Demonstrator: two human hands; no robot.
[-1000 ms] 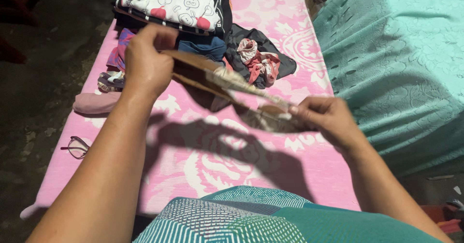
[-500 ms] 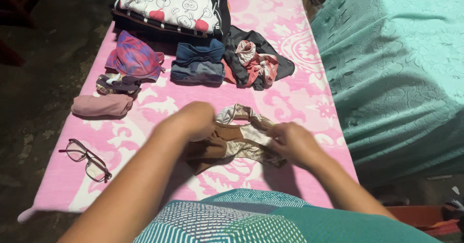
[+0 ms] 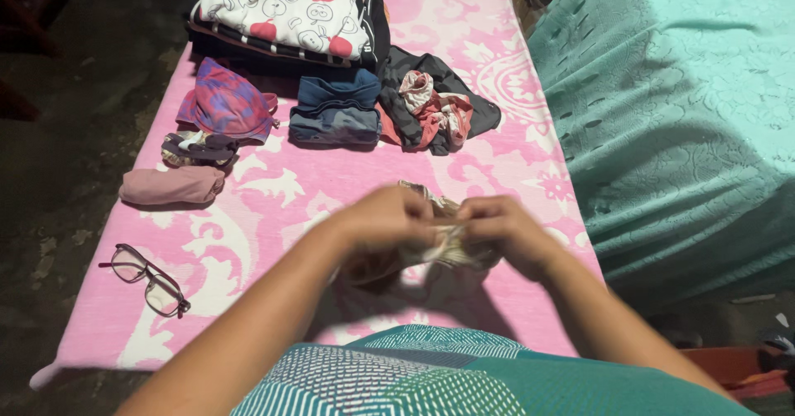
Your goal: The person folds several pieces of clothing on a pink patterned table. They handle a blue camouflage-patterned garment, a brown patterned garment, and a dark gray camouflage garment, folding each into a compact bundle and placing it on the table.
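A small brown and cream patterned cloth garment [image 3: 443, 250] is gripped between the closed left hand [image 3: 387, 220] and closed right hand [image 3: 501, 226], bunched above the pink floral mat [image 3: 273, 209].

No packages, labels, signs or screens show anywhere in this view.

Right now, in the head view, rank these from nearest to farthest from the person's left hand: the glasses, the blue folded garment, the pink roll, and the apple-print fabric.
1. Blue folded garment, straight beyond the left hand.
2. Pink roll, out to the left.
3. Glasses, left, by the mat's near edge; close to the roll's distance, but slightly farther.
4. Apple-print fabric, far end, atop the stack.
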